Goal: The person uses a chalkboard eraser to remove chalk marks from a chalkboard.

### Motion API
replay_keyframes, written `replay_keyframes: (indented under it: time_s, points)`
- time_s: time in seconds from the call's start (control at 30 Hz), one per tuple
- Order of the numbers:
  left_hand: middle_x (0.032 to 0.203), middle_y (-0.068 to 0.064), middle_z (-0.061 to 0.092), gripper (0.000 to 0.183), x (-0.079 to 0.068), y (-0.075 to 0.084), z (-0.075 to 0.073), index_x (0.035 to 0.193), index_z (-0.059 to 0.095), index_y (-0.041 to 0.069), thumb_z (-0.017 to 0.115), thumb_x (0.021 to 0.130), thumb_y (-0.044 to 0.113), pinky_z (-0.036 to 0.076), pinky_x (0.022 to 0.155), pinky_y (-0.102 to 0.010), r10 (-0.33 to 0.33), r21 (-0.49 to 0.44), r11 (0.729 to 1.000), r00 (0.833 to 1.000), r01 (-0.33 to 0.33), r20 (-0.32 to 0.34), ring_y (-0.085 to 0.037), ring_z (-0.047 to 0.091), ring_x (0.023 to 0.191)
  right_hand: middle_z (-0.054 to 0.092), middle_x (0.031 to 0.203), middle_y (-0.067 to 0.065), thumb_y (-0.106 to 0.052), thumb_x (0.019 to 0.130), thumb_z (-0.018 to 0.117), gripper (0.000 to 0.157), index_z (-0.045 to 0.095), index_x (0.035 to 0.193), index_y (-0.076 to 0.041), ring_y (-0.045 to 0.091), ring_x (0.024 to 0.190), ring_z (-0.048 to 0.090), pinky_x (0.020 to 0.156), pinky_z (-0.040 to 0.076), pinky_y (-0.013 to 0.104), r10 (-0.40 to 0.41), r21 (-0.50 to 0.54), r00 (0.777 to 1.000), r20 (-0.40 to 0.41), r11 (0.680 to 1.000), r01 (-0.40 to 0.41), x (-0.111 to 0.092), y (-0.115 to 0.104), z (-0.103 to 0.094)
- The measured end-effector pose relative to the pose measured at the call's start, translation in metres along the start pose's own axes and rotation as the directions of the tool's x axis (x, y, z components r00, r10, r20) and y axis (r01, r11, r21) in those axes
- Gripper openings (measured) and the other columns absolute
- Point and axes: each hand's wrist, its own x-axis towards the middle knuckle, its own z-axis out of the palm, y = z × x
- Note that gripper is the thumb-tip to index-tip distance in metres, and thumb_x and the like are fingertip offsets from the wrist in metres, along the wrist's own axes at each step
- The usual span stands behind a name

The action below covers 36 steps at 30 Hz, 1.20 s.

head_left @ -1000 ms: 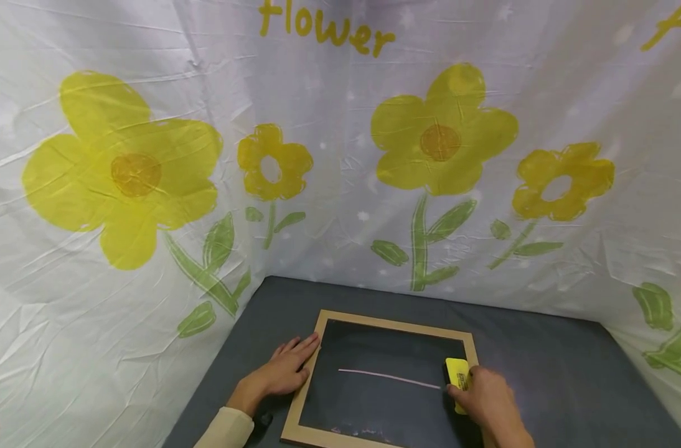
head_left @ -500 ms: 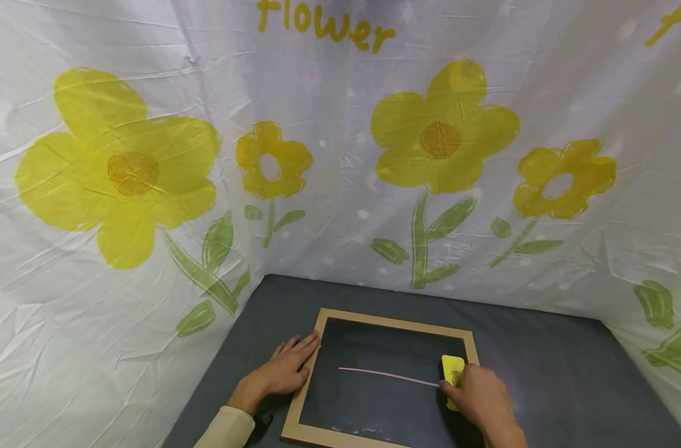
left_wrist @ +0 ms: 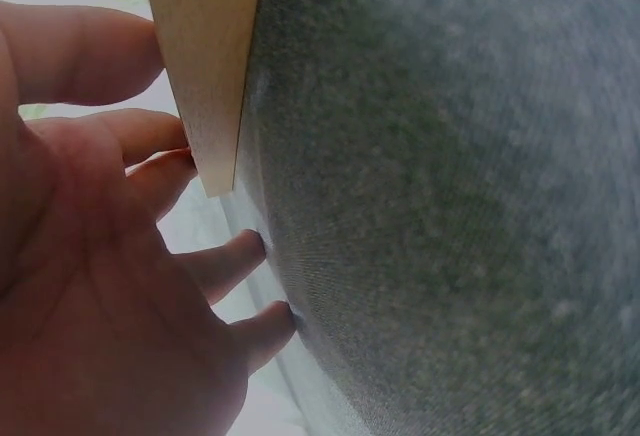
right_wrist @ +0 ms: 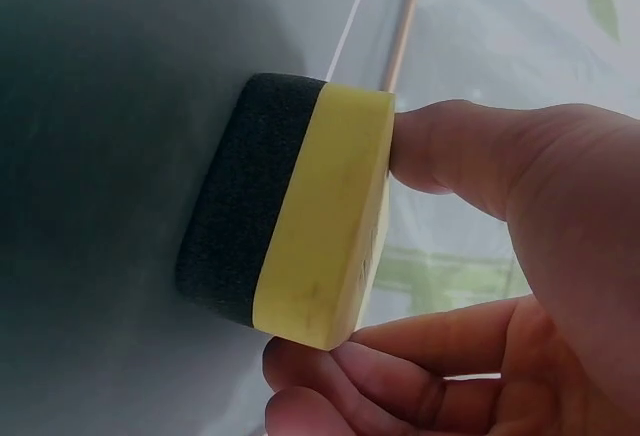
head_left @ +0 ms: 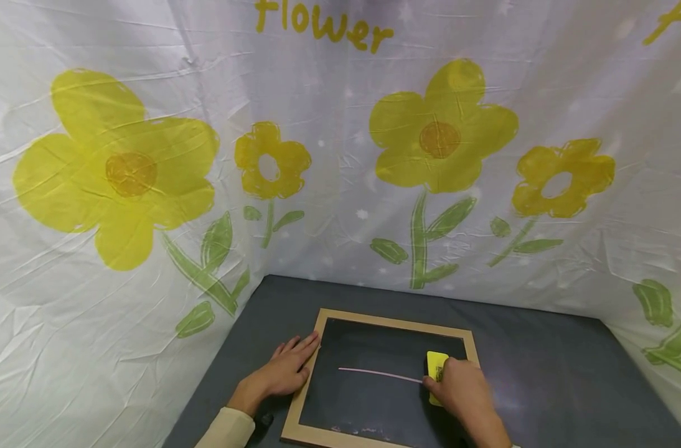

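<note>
A chalkboard in a light wooden frame lies on the dark table, with one thin pinkish chalk line across its middle. My right hand grips a yellow board eraser at the line's right end. In the right wrist view, thumb and fingers hold the eraser by its yellow back, its dark felt side against the board. My left hand rests on the left edge of the wooden frame, its fingers extended and some fingertips touching the table cloth.
A small black object lies beside the left wrist, partly hidden by the sleeve. Faint chalk smudges mark the board's lower edge. Behind the dark table hangs a white curtain printed with yellow flowers.
My right hand has slid the eraser leftward over the board from near the right frame edge. The chalk line's right end is shorter. The left hand has stayed in place.
</note>
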Motion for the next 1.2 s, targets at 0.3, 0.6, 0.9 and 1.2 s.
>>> replay_keyframes:
  time_s: [0.3,0.6,0.9,1.2]
  points:
    - [0.182,-0.01,0.028,0.068,0.003,-0.003,0.005,0.173,0.034,0.01,0.053,0.108,0.014,0.016,0.127,-0.078,-0.008,0.012,1.0,1.0,0.008,-0.01,-0.054,0.025,0.164,0.058,0.069,0.006,-0.045,0.087,0.086,0.047,0.067,0.081,-0.003,0.022,0.061,0.056,0.055,0.047,0.037,-0.028,0.034,0.999,-0.034,0.999,0.029,0.006,-0.027,0.006]
    - [0.182,-0.008,0.027,0.068,0.002,-0.002,0.005,0.174,0.033,0.011,0.053,0.108,0.014,0.015,0.128,-0.078,-0.015,0.008,1.0,1.0,0.015,-0.005,-0.053,0.024,0.165,0.062,0.075,0.007,-0.046,0.088,0.088,0.045,0.073,0.09,-0.003,0.022,0.063,0.058,0.056,0.051,0.038,-0.035,0.047,0.999,-0.005,0.998,0.035,0.013,-0.052,0.011]
    - [0.182,-0.011,0.029,0.069,0.004,-0.007,0.008,0.173,0.034,0.01,0.054,0.106,0.014,0.014,0.125,-0.082,0.015,-0.022,1.0,1.0,-0.016,-0.023,-0.058,0.024,0.163,0.063,0.077,0.008,-0.047,0.088,0.088,0.047,0.075,0.093,-0.002,0.022,0.065,0.059,0.057,0.054,0.04,-0.089,0.03,0.996,-0.019,0.996,0.09,0.018,-0.083,0.017]
    - [0.182,-0.008,0.028,0.069,0.004,-0.006,0.008,0.173,0.036,0.011,0.055,0.107,0.015,0.014,0.128,-0.079,-0.006,-0.02,1.0,1.0,0.005,-0.02,-0.053,0.024,0.165,0.064,0.079,0.009,-0.047,0.089,0.088,0.047,0.076,0.097,-0.002,0.023,0.066,0.063,0.059,0.058,0.041,-0.138,0.035,0.99,-0.026,0.99,0.139,0.021,-0.11,0.022]
